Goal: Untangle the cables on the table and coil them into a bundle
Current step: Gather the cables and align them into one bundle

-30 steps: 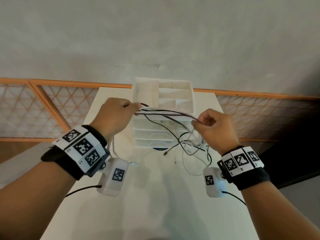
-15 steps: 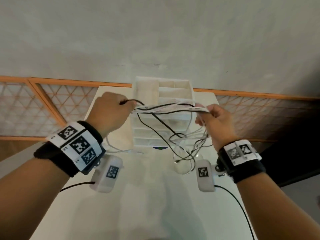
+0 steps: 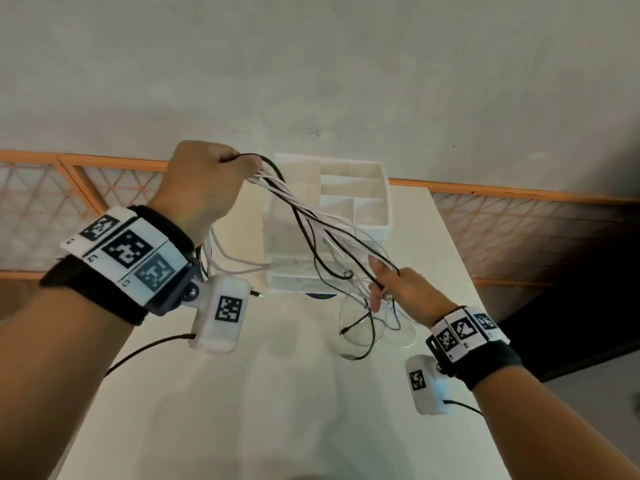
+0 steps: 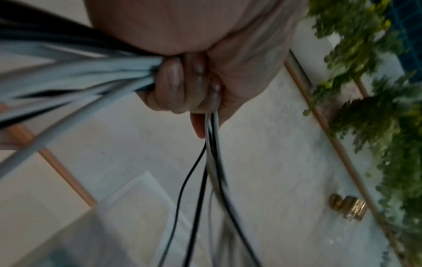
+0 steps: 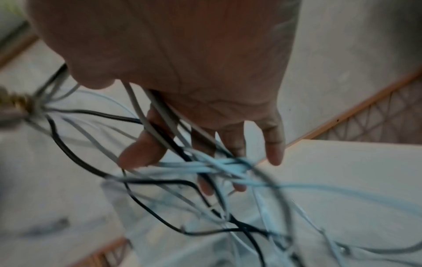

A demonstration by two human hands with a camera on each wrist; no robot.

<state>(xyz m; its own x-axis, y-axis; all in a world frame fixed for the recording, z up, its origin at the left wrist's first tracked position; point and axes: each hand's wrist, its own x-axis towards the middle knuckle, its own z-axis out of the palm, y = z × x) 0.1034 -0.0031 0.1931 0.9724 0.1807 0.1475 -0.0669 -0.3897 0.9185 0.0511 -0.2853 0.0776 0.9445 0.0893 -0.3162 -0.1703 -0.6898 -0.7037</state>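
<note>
A bunch of thin black and white cables [image 3: 311,223] slopes from upper left down to lower right above the white table [image 3: 277,410]. My left hand [image 3: 207,181] is raised and grips one end of the bunch in a fist; in the left wrist view its curled fingers [image 4: 180,84] close round the cables [image 4: 68,75], and more strands hang below. My right hand [image 3: 391,289] is low near the table with straight, spread fingers [image 5: 274,144], and the cables [image 5: 205,164] run across its palm and between its fingers. Loose loops [image 3: 363,334] lie on the table below it.
A white compartment organizer with drawers [image 3: 367,202] stands at the back middle of the table, right behind the cables. An orange-framed lattice rail [image 3: 519,230] runs behind the table. A gold jack plug [image 4: 347,207] dangles in the left wrist view, near green foliage [image 4: 376,126].
My left hand rose and kept its grip. My right hand dropped toward the table and its pinch opened into straight fingers. The cable bunch went from level to sloping down right.
</note>
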